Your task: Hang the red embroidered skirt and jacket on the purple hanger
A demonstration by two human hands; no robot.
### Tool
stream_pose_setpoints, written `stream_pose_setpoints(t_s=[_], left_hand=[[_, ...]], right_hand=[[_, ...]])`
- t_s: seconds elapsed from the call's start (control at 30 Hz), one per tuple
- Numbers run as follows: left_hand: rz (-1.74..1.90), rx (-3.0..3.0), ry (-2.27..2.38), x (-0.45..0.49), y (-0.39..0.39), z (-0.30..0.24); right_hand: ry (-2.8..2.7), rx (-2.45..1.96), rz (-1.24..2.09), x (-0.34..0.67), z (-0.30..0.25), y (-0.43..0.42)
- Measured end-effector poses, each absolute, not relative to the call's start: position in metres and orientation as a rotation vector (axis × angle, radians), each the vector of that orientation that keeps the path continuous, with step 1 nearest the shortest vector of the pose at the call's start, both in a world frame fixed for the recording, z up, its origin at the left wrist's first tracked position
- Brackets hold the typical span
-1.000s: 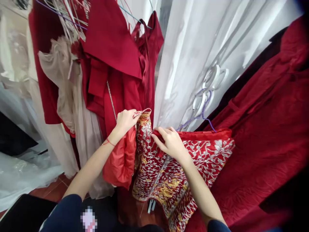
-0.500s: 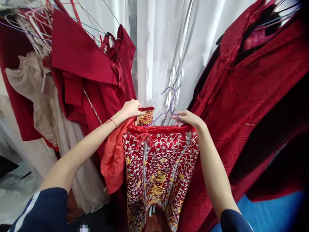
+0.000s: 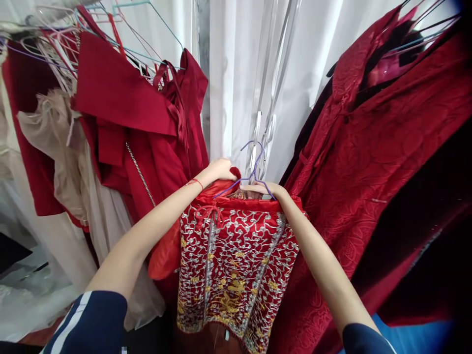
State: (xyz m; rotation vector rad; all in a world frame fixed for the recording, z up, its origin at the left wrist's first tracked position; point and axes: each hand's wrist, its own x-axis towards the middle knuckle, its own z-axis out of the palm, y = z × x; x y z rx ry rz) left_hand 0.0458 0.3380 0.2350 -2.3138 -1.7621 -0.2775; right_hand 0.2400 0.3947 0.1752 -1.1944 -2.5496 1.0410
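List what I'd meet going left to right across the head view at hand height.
Beige tulle dress → plain red dress → left hand → purple hanger hook → right hand → dark red robe. Both hands grip the embroidered skirt.

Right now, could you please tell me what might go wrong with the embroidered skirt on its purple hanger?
The left hand and right hand pinch the skirt by its waistband at the purple hanger; a slackened grip may let it slide off. The loose red lining bunched at the left could catch on the satin dress beside it. The hanger's wire hook might snag the silver embroidery.
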Motion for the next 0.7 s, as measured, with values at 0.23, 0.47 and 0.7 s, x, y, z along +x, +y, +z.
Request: stream_pose_setpoints(t_s=[0.23,0.47,0.7], left_hand=[[-0.208,-2.245,-1.899,0.09,0.338,0.25],[-0.196,-2.298,-1.756,0.077,0.338,0.25],[-0.335,-2.275,-1.686,0.063,0.34,0.237]], right_hand=[[-2.573,-1.152,0.847,0.242,0.173,0.382],[-2.621,-1.556,0.448,0.247,0.179,0.373],[-2.645,-1.88,0.231,0.242,0.182,0.373]])
